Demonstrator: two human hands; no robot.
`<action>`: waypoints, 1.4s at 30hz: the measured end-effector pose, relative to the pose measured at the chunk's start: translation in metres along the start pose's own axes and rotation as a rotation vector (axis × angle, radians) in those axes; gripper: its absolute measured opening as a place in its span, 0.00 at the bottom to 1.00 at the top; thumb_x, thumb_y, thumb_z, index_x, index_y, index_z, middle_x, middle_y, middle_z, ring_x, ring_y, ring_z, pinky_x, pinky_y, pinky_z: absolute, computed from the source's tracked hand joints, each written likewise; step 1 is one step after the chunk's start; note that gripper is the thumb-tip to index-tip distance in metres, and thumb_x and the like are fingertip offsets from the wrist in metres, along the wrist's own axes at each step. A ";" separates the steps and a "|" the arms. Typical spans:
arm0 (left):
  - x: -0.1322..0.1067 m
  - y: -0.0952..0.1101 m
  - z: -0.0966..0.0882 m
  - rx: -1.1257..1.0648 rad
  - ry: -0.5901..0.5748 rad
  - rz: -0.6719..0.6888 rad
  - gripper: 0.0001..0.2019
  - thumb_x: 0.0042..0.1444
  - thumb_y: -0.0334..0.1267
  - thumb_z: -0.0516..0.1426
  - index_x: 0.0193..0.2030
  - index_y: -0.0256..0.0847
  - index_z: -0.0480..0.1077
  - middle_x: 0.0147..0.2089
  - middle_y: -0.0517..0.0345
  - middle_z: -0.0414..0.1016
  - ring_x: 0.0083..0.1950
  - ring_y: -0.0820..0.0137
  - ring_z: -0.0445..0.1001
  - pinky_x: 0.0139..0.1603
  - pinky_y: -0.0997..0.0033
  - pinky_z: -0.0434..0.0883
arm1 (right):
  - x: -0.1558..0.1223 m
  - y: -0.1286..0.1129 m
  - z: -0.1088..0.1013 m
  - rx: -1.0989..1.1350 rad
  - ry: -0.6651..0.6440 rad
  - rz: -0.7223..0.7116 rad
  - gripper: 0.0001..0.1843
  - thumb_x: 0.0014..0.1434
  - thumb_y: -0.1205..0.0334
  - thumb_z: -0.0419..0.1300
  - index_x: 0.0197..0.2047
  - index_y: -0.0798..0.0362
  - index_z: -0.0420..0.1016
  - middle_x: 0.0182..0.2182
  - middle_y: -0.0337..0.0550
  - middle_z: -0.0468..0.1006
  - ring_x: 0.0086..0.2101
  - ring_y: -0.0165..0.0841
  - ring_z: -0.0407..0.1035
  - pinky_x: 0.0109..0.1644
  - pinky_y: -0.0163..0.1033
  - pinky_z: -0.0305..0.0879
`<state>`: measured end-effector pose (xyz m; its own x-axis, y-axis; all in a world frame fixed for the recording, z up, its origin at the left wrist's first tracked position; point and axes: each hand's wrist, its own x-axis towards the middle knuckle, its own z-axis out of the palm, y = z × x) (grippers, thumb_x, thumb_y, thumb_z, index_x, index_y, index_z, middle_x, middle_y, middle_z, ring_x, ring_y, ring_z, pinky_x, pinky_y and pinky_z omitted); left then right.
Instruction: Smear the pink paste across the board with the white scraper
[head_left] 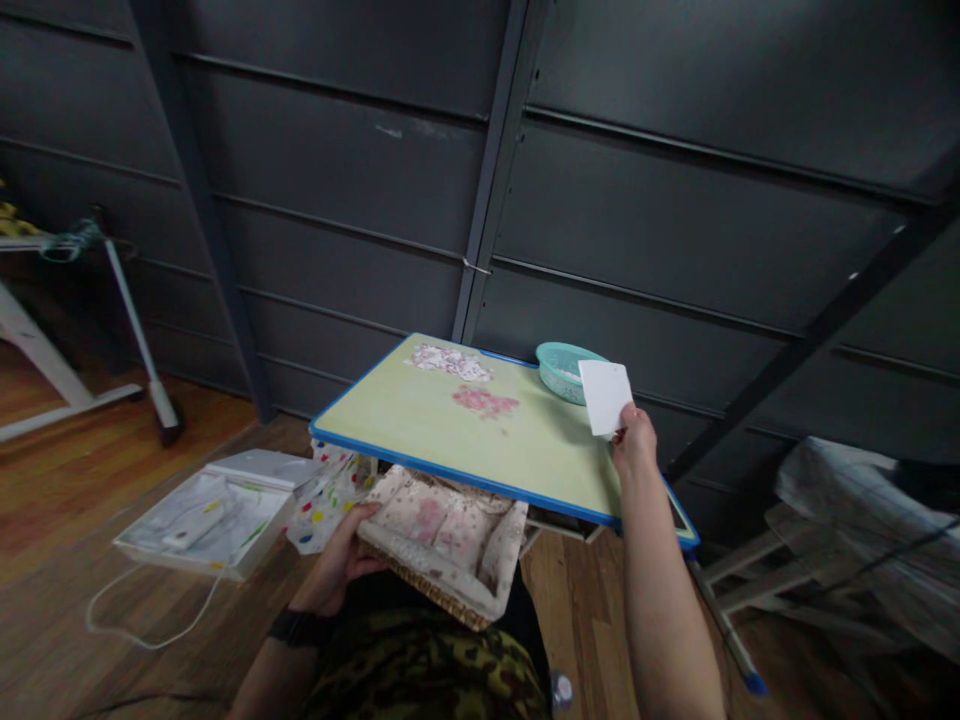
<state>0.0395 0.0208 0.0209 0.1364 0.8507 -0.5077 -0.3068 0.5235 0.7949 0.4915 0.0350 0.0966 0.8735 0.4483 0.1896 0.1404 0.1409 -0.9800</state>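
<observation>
My left hand (346, 557) grips the left rim of a wicker basket (442, 572) lined with pale patterned cloth, tilted at the near edge of the table. Pinkish patches show on its lining. A white card (606, 396) is pinched between the fingers of my right hand (636, 440), above the right side of the pale yellow table (390, 410). Just behind the card stands a teal plastic basket (559, 378) with small pale bits in it. On the tabletop lie a pile of whitish pieces (450, 362) and a spread of pink pieces (486, 402).
Dark metal panels (360, 150) rise behind the table. At left on the floor, an open white box (247, 555) lies beside a dotted plastic bag (322, 500), with a white cord nearby. A covered wooden stand (847, 530) is at right.
</observation>
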 end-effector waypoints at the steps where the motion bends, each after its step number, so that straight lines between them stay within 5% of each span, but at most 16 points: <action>1: -0.001 0.000 0.001 -0.001 0.006 -0.003 0.13 0.55 0.43 0.63 0.44 0.39 0.74 0.33 0.54 0.82 0.31 0.60 0.81 0.33 0.59 0.82 | -0.005 -0.002 0.008 0.012 -0.060 -0.033 0.26 0.53 0.32 0.61 0.34 0.46 0.63 0.23 0.31 0.65 0.24 0.30 0.60 0.25 0.34 0.52; 5: -0.003 0.000 0.001 -0.022 0.004 0.020 0.14 0.54 0.42 0.65 0.45 0.39 0.73 0.33 0.55 0.81 0.30 0.62 0.80 0.33 0.59 0.82 | -0.024 -0.008 0.047 -0.116 -0.328 -0.287 0.32 0.47 0.27 0.65 0.32 0.49 0.68 0.23 0.32 0.65 0.28 0.31 0.59 0.31 0.37 0.56; 10: -0.004 -0.002 0.000 -0.013 -0.012 0.027 0.15 0.54 0.44 0.65 0.45 0.39 0.74 0.36 0.52 0.83 0.35 0.58 0.83 0.33 0.61 0.81 | -0.032 -0.006 0.079 -0.260 -0.406 -0.436 0.32 0.50 0.23 0.58 0.27 0.47 0.62 0.21 0.32 0.61 0.28 0.32 0.56 0.33 0.39 0.52; 19: -0.004 -0.001 0.002 -0.014 0.016 0.001 0.12 0.55 0.42 0.64 0.43 0.41 0.74 0.33 0.53 0.81 0.33 0.59 0.82 0.34 0.59 0.82 | -0.036 0.003 0.071 -0.247 -0.401 -0.423 0.34 0.49 0.21 0.58 0.27 0.46 0.64 0.21 0.32 0.59 0.28 0.32 0.54 0.32 0.40 0.51; 28: -0.007 0.000 0.004 0.012 -0.006 0.014 0.11 0.54 0.42 0.64 0.42 0.40 0.74 0.30 0.56 0.80 0.30 0.62 0.81 0.33 0.62 0.82 | -0.051 0.008 0.083 -0.198 -0.553 -0.375 0.34 0.47 0.23 0.62 0.26 0.47 0.65 0.21 0.33 0.63 0.27 0.31 0.56 0.31 0.38 0.52; 36: -0.007 0.001 0.004 0.026 -0.017 0.009 0.13 0.52 0.44 0.65 0.41 0.40 0.75 0.32 0.54 0.81 0.32 0.62 0.81 0.32 0.62 0.82 | -0.037 0.002 0.069 -0.185 -0.248 -0.372 0.30 0.50 0.26 0.57 0.29 0.47 0.65 0.22 0.33 0.62 0.29 0.33 0.57 0.34 0.39 0.54; 42: -0.010 0.004 0.006 0.028 -0.006 -0.004 0.11 0.55 0.43 0.63 0.41 0.40 0.75 0.31 0.55 0.79 0.31 0.63 0.79 0.32 0.63 0.81 | -0.036 0.000 0.062 -0.295 -0.210 -0.371 0.25 0.51 0.31 0.54 0.29 0.46 0.66 0.23 0.36 0.65 0.32 0.37 0.61 0.37 0.40 0.56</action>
<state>0.0430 0.0150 0.0310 0.1429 0.8489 -0.5089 -0.2796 0.5278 0.8020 0.4307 0.0737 0.0936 0.6317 0.5874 0.5059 0.5751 0.0825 -0.8139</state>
